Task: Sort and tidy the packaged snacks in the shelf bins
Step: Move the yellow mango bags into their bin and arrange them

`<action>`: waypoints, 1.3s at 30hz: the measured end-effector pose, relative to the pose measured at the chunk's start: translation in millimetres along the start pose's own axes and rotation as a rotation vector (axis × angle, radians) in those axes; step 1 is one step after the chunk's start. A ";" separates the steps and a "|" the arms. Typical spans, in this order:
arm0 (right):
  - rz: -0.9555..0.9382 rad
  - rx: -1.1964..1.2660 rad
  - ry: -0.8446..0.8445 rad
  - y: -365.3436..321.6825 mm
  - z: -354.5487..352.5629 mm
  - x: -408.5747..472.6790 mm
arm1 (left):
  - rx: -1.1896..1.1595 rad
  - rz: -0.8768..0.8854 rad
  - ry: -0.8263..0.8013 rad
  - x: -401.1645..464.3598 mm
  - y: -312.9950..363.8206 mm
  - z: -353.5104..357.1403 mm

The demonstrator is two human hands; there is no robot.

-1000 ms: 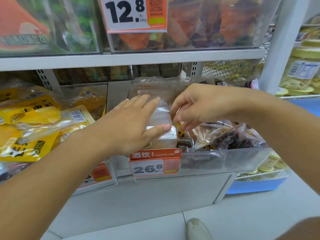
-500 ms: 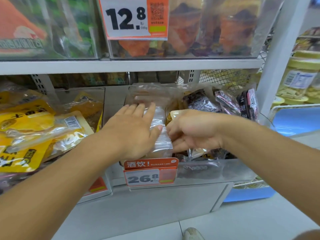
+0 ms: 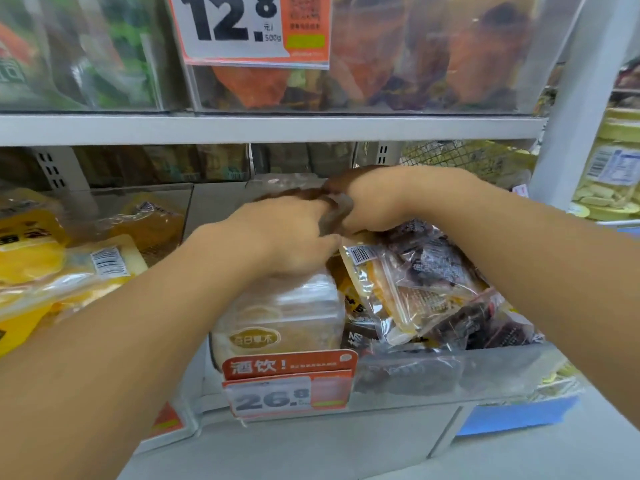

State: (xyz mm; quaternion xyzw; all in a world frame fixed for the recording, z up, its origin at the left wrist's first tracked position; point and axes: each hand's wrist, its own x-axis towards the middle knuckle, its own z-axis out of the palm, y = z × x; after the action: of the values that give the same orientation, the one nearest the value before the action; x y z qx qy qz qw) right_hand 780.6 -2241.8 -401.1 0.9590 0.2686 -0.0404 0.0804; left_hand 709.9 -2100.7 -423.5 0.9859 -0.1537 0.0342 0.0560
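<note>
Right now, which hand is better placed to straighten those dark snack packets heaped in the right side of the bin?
Probably the right hand. It sits directly above the dark packets, while the left hand is over the pale stacked packs, further from them.
</note>
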 end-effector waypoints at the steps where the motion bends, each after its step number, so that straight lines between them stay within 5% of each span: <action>1: 0.000 -0.036 -0.006 3.4 0.7 8.2 | 0.029 -0.028 0.030 0.8 0.0 2.0; 10: 0.057 -0.160 0.059 34.1 -3.2 15.8 | 0.105 -0.232 0.087 10.9 -4.0 3.1; 15: -0.001 -0.127 0.073 38.7 -0.6 15.4 | 0.029 -0.125 0.073 29.7 -1.6 -1.5; 21: -0.079 0.030 -0.117 44.0 2.6 18.9 | -0.076 -0.067 -0.078 42.7 -4.3 1.7; 32: -0.023 -0.340 -0.200 49.8 9.2 21.6 | -0.010 -0.115 0.019 38.3 -26.4 8.1; 39: -0.105 0.064 -0.095 48.0 -0.9 0.0 | -0.200 -0.021 0.024 35.1 -18.4 7.6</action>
State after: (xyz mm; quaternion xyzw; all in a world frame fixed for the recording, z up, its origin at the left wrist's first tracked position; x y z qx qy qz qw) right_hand 805.7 -2282.2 -393.9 0.9427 0.3129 -0.0987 0.0604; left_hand 749.2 -2094.7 -430.0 0.9765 -0.1453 0.0300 0.1562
